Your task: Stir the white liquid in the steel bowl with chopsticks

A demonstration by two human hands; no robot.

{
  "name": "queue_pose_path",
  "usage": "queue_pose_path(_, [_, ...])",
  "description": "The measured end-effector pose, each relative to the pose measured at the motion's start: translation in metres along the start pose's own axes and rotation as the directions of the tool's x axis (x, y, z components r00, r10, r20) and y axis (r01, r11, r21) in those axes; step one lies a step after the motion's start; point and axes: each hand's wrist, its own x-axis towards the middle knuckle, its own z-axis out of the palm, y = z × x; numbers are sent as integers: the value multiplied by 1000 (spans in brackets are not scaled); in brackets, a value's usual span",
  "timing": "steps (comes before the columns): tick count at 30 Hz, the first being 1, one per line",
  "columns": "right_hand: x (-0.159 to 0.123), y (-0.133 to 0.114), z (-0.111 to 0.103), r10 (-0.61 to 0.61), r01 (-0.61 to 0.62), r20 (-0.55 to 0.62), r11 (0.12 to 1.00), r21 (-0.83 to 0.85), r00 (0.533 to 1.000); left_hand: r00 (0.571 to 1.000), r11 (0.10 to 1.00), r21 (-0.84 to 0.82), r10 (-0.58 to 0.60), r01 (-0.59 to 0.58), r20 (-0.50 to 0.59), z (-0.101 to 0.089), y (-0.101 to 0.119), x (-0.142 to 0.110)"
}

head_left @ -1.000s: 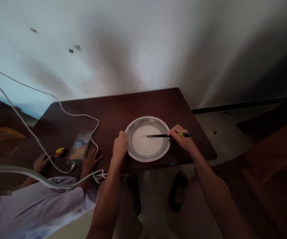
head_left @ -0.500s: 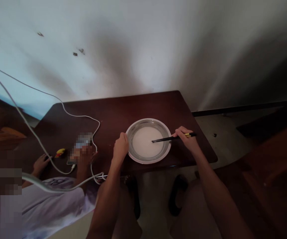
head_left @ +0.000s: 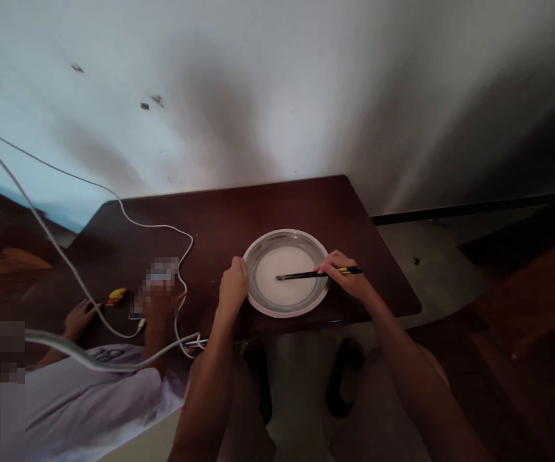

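A round metal basin (head_left: 262, 301) stands on the dark red table and holds a whitish liquid (head_left: 289, 263). My left hand (head_left: 233, 282) is closed on the basin's left rim. In my right hand (head_left: 342, 271), over the right rim, is a pair of black chopsticks (head_left: 301, 275) with gold bands near the thick end. The chopsticks lie at a low slant, and their tips dip into the liquid left of its middle. My left thumb and fingertips are partly hidden at the rim.
The table (head_left: 239, 208) stands against a pale wall. To my left a person (head_left: 99, 391) has one hand at a blurred phone (head_left: 162, 273). A yellow and red object (head_left: 117, 296) lies beside it. White cables (head_left: 181, 256) run across the table's left part.
My right hand has moved left with the chopsticks, and their tips have gone from right of the liquid's middle to left of it. My left hand stays on the rim.
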Motion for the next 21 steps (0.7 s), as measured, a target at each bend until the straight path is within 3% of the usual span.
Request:
queue_pose_path(5, [1, 1, -6, 36, -41, -128, 998, -40, 991, 1000, 1000, 8, 7, -7, -3, -1, 1, -1])
queue_pose_path(11, [-1, -2, -2, 4, -4, 25, 1000, -22, 1000, 1000, 1000, 8, -14, 14, 0, -2, 3, -2])
queue_pose_path(14, [-1, -2, -4, 19, -22, -41, 996, -82, 999, 1000, 1000, 7, -7, 7, -2, -3, 3, -2])
queue_pose_path(17, [-1, -2, -8, 76, -80, -108, 996, -33, 991, 1000, 1000, 5, -9, 9, -1, -3, 3, -2])
queue_pose_path(21, [-2, -4, -2, 41, -41, 19, 999, 27, 999, 1000, 1000, 0, -7, 7, -6, -2, 1, -2])
